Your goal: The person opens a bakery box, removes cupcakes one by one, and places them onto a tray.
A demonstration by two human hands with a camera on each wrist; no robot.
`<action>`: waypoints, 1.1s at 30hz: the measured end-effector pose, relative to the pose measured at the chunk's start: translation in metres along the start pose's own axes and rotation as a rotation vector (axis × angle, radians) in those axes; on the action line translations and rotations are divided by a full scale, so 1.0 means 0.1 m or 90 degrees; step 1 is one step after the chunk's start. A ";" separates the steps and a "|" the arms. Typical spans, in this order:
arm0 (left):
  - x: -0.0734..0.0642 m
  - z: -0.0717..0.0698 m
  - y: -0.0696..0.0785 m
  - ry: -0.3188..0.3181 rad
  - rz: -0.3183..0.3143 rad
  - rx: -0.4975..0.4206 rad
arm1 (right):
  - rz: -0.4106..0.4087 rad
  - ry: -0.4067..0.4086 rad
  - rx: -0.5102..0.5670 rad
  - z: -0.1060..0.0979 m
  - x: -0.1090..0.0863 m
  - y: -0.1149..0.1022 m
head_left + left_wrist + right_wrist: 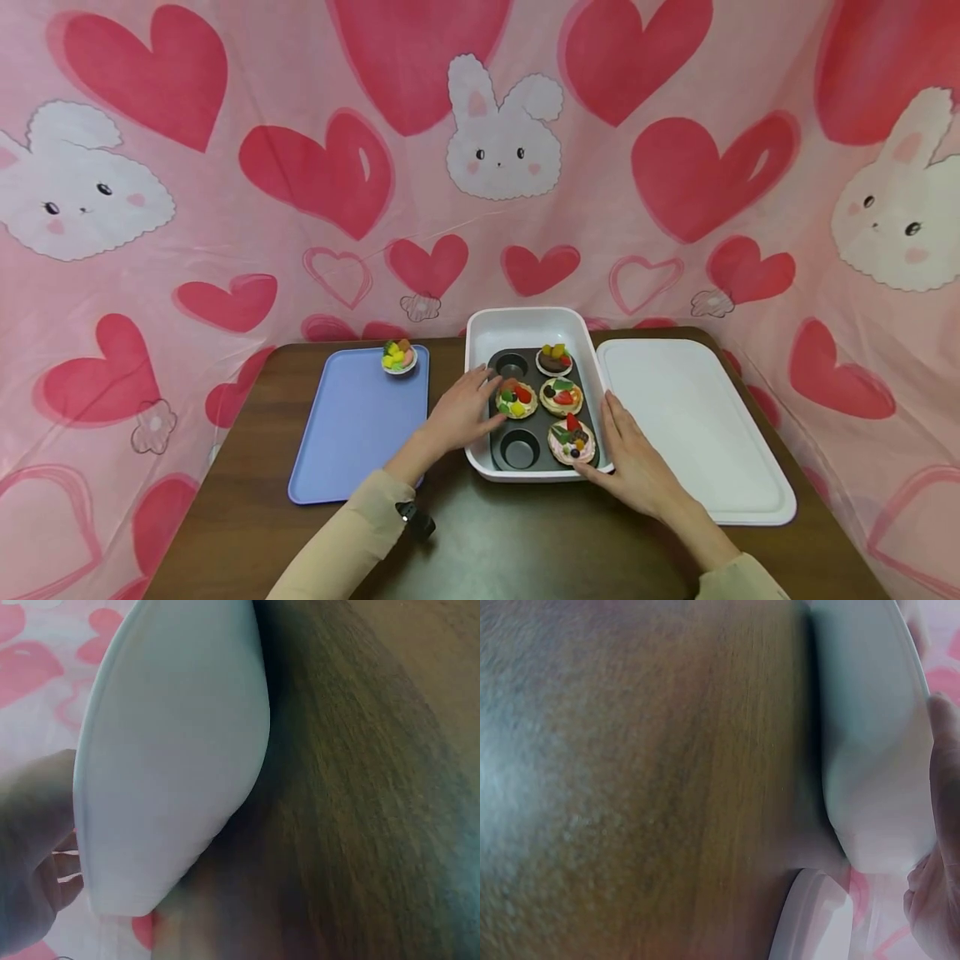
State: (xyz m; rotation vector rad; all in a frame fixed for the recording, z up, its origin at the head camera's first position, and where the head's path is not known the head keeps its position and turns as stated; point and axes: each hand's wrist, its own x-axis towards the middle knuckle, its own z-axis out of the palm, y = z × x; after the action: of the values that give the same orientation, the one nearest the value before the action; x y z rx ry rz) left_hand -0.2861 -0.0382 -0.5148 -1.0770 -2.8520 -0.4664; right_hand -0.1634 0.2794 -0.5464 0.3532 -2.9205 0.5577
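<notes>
A white rectangular bin point(525, 313) stands on the table and holds a dark muffin tin point(519, 452). My left hand point(461, 412) reaches over the bin's left rim, fingers spread near a fruit tart point(516, 400) in the tin's middle left cup; contact with the tart cannot be told. Along the right wall lies my right hand point(637, 462), fingers straight, thumb at the front corner by a pink-cream tart point(572, 446). Another fruit tart point(561, 397) and a chocolate-topped tart point(554, 363) fill the right column. Both wrist views show the bin's outer wall point(172, 750) beside each hand.
On the left, a blue tray point(360, 433) bears a small cup of colourful fruit point(399, 358) at its far right corner. To the bin's right lies a white tray point(697, 425). A cloth with hearts and rabbits point(502, 142) hangs behind the brown table point(510, 542).
</notes>
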 end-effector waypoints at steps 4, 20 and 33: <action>0.05 0.02 0.07 -0.026 -0.009 -0.003 | -0.001 0.001 -0.008 0.00 0.00 -0.01; 0.19 0.24 0.04 0.003 -0.016 -0.058 | 0.011 -0.007 -0.013 -0.01 0.00 -0.05; 0.32 0.73 -0.26 0.092 -0.012 -0.108 | 0.007 -0.009 -0.008 -0.02 -0.01 -0.06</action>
State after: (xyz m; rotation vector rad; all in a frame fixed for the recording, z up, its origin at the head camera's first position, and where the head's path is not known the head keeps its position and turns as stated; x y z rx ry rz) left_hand -0.3235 -0.0150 -0.5858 -0.9944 -2.7388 -0.7660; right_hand -0.1613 0.2752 -0.5429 0.3406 -2.9399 0.5411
